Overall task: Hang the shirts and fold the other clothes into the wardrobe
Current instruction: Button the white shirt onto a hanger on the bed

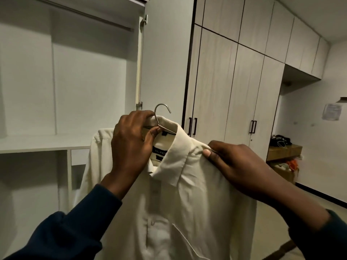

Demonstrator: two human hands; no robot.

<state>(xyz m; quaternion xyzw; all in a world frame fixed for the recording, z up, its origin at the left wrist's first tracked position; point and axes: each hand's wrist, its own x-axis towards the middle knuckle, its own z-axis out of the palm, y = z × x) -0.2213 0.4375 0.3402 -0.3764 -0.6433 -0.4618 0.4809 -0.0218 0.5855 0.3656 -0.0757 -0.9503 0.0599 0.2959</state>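
I am gripping the wire hanger at its neck with the left hand, holding the cream shirt in front of the open wardrobe. The right hand is pinching the shirt's right shoulder beside the collar. The rail is running far left, above the wardrobe's open hanging space.

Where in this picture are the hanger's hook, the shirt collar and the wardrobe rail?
hanger hook (163,107): head view, on the top of the metal curve.
shirt collar (175,166): head view, on the folded-down flap.
wardrobe rail (97,17): head view, mid-length on the bar.
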